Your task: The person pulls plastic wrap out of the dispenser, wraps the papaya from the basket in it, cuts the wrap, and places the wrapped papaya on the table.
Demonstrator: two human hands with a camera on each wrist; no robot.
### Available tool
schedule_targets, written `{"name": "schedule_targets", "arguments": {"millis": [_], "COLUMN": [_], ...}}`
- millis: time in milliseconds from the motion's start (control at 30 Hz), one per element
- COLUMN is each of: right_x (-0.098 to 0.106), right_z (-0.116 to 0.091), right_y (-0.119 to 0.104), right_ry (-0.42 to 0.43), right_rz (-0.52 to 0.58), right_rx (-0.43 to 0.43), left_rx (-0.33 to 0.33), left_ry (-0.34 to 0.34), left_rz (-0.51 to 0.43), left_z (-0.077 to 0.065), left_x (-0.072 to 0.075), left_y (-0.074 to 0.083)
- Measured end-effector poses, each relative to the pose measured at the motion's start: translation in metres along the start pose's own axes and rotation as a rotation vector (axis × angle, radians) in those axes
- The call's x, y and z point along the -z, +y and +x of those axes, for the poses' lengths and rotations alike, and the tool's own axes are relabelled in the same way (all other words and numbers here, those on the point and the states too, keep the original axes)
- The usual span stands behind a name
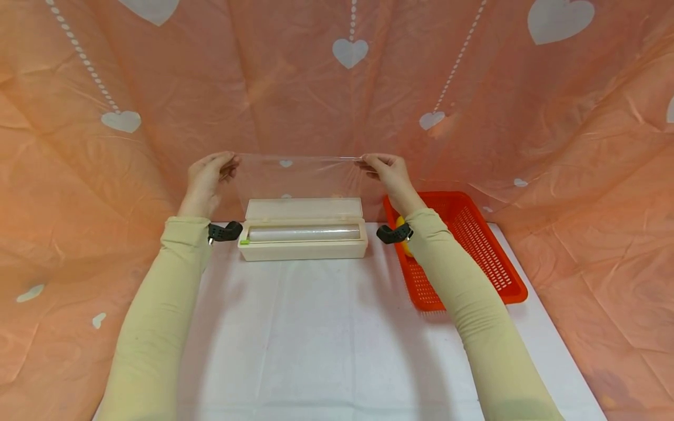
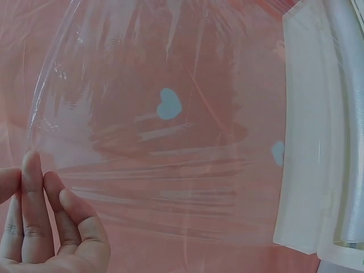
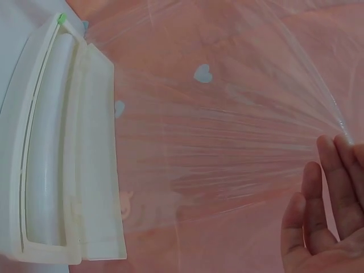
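A clear sheet of plastic wrap (image 1: 300, 175) stretches between both hands, its top edge pulled taut. My left hand (image 1: 209, 175) pinches one upper corner between thumb and fingers, and my right hand (image 1: 387, 172) pinches the other. Below the sheet stands a cream wrap dispenser box (image 1: 302, 251) with its lid (image 1: 303, 208) raised at the back. The roll of wrap (image 1: 302, 234) lies inside, and a green slider (image 1: 244, 242) sits at the box's left end. In the left wrist view, creases in the wrap (image 2: 165, 187) fan from the fingertips toward the raised lid (image 2: 304, 131).
A red plastic basket (image 1: 474, 245) stands right of the box, partly under my right forearm. Something yellow (image 1: 401, 222) shows inside it. A white cloth (image 1: 305, 339) covers the table. Pink curtains (image 1: 295, 88) with white hearts hang behind and at both sides.
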State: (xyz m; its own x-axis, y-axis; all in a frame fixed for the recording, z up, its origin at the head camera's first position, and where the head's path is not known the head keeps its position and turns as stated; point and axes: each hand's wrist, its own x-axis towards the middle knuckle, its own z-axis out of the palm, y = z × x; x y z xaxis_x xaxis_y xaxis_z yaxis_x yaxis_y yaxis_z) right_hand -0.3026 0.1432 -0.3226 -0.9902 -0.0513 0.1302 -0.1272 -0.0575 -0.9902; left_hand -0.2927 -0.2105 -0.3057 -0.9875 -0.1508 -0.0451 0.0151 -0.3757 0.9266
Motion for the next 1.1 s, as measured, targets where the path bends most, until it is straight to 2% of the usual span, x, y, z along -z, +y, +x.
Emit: {"name": "schedule_targets", "arguments": {"millis": [233,600,933,1100], "right_x": [0.002,0.005,0.005,0.004], "right_z": [-0.001,0.003,0.004,0.006], "right_y": [-0.003,-0.005,-0.008,-0.008], "right_ry": [0.007,0.01,0.023,0.042], "right_rz": [-0.006,0.019,0.055,0.084], "right_rx": [0.011,0.005,0.042,0.071], "left_rx": [-0.014,-0.02,-0.043,-0.065], "left_ry": [-0.02,-0.006,-0.033,-0.035], "left_rz": [-0.018,-0.075,-0.103,-0.084], "left_z": [0.0,0.001,-0.001,-0.002], "left_x": [-0.002,-0.008,-0.012,-0.013], "left_y": [0.003,0.009,0.012,0.014]}}
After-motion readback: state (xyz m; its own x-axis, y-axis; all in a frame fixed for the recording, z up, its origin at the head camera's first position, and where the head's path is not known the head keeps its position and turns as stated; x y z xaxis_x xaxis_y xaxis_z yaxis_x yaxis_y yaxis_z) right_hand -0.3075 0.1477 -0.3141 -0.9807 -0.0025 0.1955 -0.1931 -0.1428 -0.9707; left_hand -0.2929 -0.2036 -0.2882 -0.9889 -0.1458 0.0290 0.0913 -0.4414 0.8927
